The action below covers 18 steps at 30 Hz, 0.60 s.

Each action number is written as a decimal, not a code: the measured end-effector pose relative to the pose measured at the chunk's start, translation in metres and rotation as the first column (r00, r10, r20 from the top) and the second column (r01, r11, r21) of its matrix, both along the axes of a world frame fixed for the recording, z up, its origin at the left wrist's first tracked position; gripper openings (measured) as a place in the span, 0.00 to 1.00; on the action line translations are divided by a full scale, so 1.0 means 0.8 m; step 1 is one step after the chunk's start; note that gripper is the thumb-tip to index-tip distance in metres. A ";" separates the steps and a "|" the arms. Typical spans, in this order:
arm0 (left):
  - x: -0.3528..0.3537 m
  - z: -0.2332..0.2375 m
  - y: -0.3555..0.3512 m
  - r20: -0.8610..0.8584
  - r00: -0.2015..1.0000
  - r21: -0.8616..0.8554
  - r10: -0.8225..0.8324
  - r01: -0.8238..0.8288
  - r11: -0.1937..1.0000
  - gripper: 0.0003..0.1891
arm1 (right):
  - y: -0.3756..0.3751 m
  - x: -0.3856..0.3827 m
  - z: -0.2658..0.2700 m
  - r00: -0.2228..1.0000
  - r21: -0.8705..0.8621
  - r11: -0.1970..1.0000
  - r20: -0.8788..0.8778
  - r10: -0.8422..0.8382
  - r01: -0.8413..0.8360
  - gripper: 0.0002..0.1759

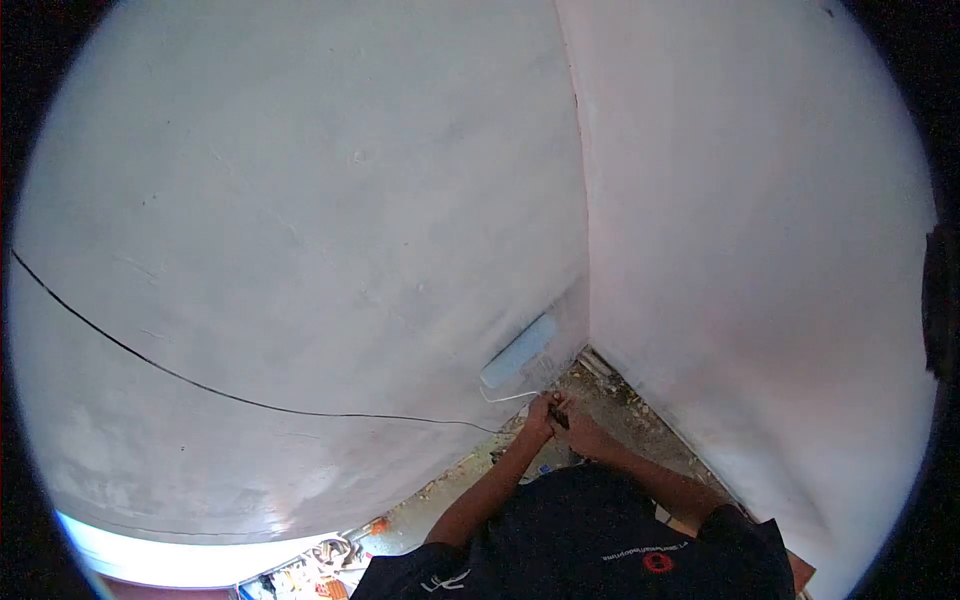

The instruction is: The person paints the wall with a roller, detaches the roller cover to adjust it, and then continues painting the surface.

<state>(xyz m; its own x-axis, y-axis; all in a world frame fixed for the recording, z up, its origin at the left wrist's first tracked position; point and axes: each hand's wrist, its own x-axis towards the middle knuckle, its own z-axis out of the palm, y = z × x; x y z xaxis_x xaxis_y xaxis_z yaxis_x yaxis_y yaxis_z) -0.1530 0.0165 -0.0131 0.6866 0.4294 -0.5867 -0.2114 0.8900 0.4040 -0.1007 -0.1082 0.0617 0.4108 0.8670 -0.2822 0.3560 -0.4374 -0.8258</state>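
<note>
A paint roller (518, 351) with a pale blue sleeve rests at a slant against the lower part of the left wall, close to the corner. Its thin wire frame bends down to a handle held in both fists. My left hand (541, 412) is closed around the handle near the wire. Just beside it, my right hand (582, 432) is closed on the same handle, lower down. The fingers hide most of the handle.
The left wall (350, 220) and right wall (740, 200) meet in a corner. A dark cable (240, 398) sags across the left wall. Debris litters the floor (640, 415), with narrow pieces (597, 362) at the corner. Assorted clutter (325, 565) lies at lower left.
</note>
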 end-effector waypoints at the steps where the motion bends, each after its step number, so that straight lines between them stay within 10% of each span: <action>1: 0.001 0.039 -0.008 -0.047 0.999 -0.024 -0.006 0.004 1.000 0.04 | 0.001 0.002 -0.008 0.998 -0.001 0.999 0.034 0.048 -0.048 0.26; 11: 0.010 0.019 -0.006 -0.046 0.994 -0.195 0.098 -0.105 0.975 0.05 | -0.023 0.019 0.042 0.997 -0.074 0.994 -0.004 0.082 -0.082 0.23; 18: -0.001 0.163 -0.029 0.077 0.993 0.128 0.088 -0.098 0.987 0.08 | -0.036 0.012 0.117 0.997 0.093 0.995 -0.060 0.039 -0.034 0.28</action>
